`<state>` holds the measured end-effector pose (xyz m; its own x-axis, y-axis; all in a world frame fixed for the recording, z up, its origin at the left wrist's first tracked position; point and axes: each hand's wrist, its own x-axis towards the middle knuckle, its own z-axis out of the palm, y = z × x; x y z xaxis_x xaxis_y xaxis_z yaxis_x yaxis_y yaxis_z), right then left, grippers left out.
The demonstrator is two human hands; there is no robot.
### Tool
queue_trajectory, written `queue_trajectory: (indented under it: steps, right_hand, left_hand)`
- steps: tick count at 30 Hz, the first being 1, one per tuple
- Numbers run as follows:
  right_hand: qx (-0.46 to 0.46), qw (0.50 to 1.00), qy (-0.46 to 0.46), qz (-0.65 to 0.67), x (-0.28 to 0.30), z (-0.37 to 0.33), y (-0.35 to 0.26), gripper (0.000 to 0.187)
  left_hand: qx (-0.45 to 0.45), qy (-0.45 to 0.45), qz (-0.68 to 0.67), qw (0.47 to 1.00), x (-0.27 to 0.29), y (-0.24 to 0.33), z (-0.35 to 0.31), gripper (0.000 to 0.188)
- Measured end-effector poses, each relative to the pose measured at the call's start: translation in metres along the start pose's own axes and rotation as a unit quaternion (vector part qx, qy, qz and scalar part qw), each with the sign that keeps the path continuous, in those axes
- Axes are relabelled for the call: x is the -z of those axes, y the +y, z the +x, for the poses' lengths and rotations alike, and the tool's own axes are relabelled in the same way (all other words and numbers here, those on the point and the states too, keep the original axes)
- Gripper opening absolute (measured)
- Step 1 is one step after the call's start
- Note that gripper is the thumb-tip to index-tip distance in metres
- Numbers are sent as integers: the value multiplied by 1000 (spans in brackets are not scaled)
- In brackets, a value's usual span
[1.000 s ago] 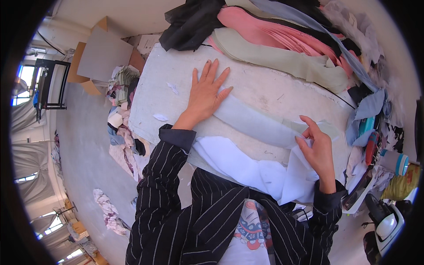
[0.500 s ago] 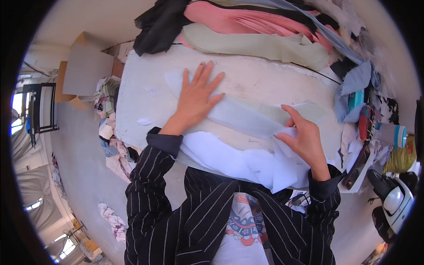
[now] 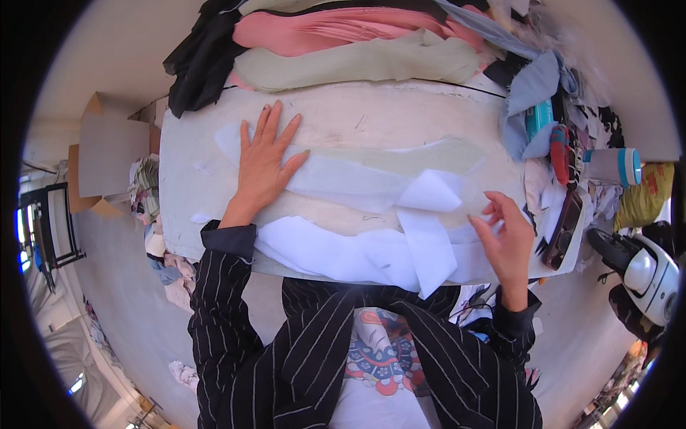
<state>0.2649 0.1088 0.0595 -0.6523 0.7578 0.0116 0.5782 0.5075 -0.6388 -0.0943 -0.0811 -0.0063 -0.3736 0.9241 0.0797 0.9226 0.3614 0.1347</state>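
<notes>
My left hand (image 3: pixel 263 163) lies flat with spread fingers on the left part of a thin, whitish, see-through fabric strip (image 3: pixel 350 182). This strip partly overlies a pale green fabric piece (image 3: pixel 446 151) on the white table. At its right end a white flap (image 3: pixel 432 191) is folded over, and a white tail (image 3: pixel 426 247) runs from there toward me. My right hand (image 3: pixel 507 239) hovers to the right of the flap, thumb and fingers apart, holding nothing. Close to the table's near edge lies a stack of white curved fabric pieces (image 3: pixel 325 249).
Pink fabric (image 3: pixel 307 32), sage green fabric (image 3: pixel 357 63) and black cloth (image 3: pixel 202 68) are piled along the far side. Blue cloth (image 3: pixel 525 100), dark glasses (image 3: pixel 567 232) and a white-and-blue cup (image 3: pixel 614 166) crowd the right. A cardboard box (image 3: pixel 111 157) stands left, beside scraps.
My right hand has let go of the strip's right end and drawn away toward the near right. That end now lies folded over. My left hand stays on the fabric; the whole view has shifted.
</notes>
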Motion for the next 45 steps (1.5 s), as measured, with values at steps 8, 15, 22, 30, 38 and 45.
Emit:
queue_trajectory:
  steps: [8, 15, 22, 30, 38, 45]
  right_hand:
    - [214, 962, 90, -145, -28, 10, -6, 22]
    - [106, 965, 107, -214, 22, -58, 45, 25]
    - [31, 964, 208, -165, 54, -48, -7, 22]
    - [132, 955, -131, -230, -27, 29, -8, 19]
    - [-45, 975, -95, 194, 4, 49, 8, 18]
    - [18, 990, 25, 135, -19, 65, 18, 25]
  left_hand:
    - [-4, 4, 17, 1000, -1, 0, 3, 60]
    - [-7, 21, 25, 999, -4, -1, 0, 60]
    - [-4, 20, 15, 1000, -6, -1, 1, 59]
    - [-14, 35, -1, 999, -5, -2, 4, 57]
    - [-9, 41, -37, 998, -9, -7, -1, 50]
    - [-8, 39, -44, 998, -7, -7, -1, 51]
